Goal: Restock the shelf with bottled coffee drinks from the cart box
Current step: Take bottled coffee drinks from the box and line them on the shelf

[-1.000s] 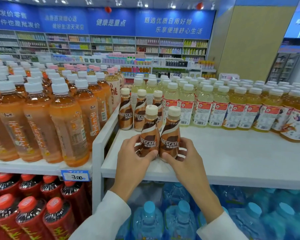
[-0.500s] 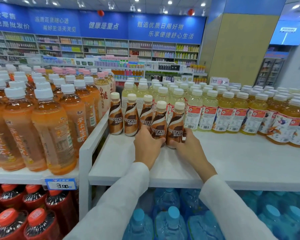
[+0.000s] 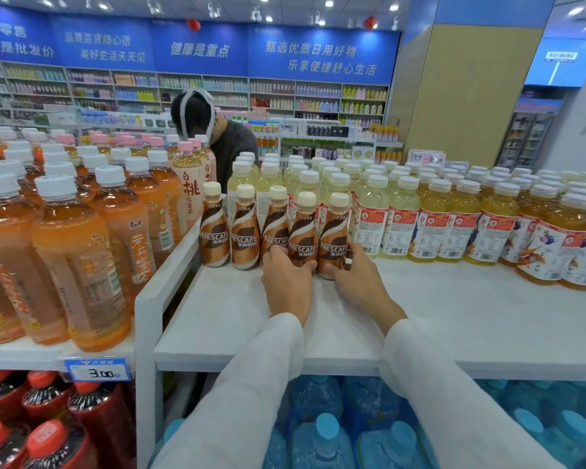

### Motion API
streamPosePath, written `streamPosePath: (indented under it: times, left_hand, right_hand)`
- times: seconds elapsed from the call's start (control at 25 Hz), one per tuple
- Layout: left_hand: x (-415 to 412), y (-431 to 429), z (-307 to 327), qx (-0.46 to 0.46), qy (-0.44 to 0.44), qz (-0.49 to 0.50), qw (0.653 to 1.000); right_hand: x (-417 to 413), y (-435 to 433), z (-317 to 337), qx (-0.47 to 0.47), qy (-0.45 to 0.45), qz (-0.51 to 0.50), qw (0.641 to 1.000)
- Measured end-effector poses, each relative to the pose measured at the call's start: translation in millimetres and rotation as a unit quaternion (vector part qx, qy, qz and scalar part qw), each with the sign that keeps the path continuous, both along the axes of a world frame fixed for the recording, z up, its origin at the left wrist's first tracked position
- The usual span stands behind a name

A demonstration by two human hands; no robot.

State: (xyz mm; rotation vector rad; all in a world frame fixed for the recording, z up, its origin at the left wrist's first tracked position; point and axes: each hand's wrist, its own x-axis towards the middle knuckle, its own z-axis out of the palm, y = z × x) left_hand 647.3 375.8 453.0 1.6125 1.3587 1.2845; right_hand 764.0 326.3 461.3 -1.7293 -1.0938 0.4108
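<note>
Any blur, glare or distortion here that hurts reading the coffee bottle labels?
Head view: even ceiling lighting, no harsh shadows or label glare; the brown Nescafe coffee bottles are sharp, labels legible; edge distortion bends the orange tea bottles at left; far wall shelves soft.

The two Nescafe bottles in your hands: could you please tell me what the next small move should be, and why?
Probably let go of both. The left hand grips one coffee bottle and the right hand its neighbour; both stand upright on the white shelf beside the three bottles already placed, so they seem set.
</note>
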Motion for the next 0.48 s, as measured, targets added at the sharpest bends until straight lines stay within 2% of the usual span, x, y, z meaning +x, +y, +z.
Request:
streamPosePath:
  times: [0.48]
  left_hand:
    - [12.5,11.0,-0.2,0.038,0.041,-0.005,0.998]
  right_hand:
    - [11.1,5.9,-1.7,0.022,0.011,-0.003,1.0]
